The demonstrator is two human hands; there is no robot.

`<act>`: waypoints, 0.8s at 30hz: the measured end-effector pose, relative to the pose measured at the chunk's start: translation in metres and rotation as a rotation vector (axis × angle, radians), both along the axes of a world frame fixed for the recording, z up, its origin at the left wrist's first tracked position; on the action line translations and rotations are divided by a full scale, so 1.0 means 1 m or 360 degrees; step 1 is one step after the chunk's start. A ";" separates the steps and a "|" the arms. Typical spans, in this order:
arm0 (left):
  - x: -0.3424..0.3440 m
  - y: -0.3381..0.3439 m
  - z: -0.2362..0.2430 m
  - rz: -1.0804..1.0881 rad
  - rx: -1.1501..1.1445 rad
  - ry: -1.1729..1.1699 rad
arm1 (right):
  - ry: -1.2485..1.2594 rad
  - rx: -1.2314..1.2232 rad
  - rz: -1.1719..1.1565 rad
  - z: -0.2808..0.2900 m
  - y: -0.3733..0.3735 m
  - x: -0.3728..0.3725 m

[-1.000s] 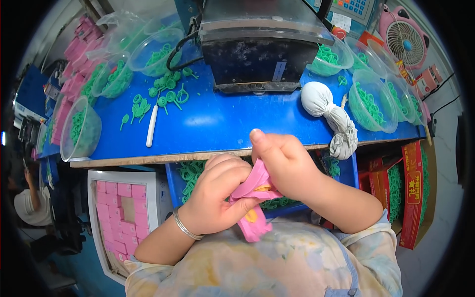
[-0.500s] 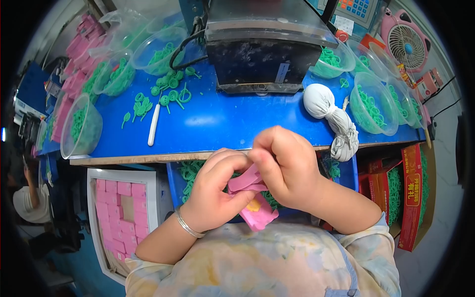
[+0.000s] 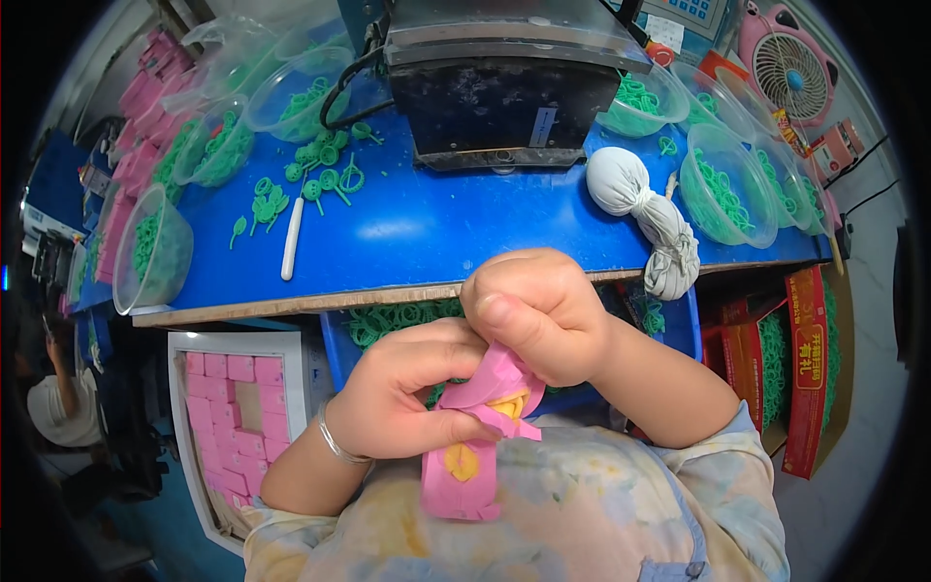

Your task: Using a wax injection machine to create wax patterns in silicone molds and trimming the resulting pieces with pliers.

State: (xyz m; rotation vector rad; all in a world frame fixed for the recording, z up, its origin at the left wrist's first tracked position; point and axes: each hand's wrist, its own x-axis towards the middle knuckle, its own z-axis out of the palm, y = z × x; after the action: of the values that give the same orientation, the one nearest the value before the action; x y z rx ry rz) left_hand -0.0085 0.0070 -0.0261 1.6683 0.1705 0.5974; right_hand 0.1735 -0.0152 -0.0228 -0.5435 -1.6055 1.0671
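Observation:
My left hand (image 3: 393,388) is closed on a flexible pink piece (image 3: 459,490), which has a yellow round patch (image 3: 461,461) on its lower flap. Yellow material (image 3: 506,404) shows in an opening higher up the piece. My right hand (image 3: 538,315) is curled tight over the top of the same piece, thumb bent against it. Both hands are in front of the bench edge, above a blue tray (image 3: 337,344) of green rings.
A blue bench (image 3: 388,233) holds a black machine (image 3: 495,112), bowls of green rings (image 3: 722,194), a white tool (image 3: 291,238), loose green parts and a tied white bundle (image 3: 645,223). Below are pink blocks (image 3: 218,407) and red cartons (image 3: 805,369). Another person (image 3: 63,403) works far left.
My hands have shifted slightly left, my right fingers folding down over the piece. The pink lower flap hangs further down and leftward, showing more of the yellow patch.

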 end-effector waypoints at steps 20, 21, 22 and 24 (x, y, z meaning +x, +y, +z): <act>-0.001 -0.001 -0.001 0.0867 0.0121 -0.0117 | 0.0501 -0.1105 -0.0085 -0.010 -0.035 -0.005; -0.001 0.001 0.005 0.0846 0.0128 -0.0075 | 0.0204 -0.1001 -0.0109 -0.010 -0.036 -0.002; -0.003 0.003 0.007 0.0853 0.0123 -0.0075 | -0.0091 -0.0891 -0.0131 -0.010 -0.036 0.000; -0.007 0.006 0.008 0.0753 -0.0146 0.0173 | -0.0369 -0.0671 -0.0216 -0.007 -0.037 0.001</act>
State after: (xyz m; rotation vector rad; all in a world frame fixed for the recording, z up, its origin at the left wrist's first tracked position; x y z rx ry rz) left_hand -0.0152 0.0129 -0.0178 1.5774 0.6748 0.8368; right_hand 0.1742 -0.0524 -0.0300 -1.0759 -1.5168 1.2819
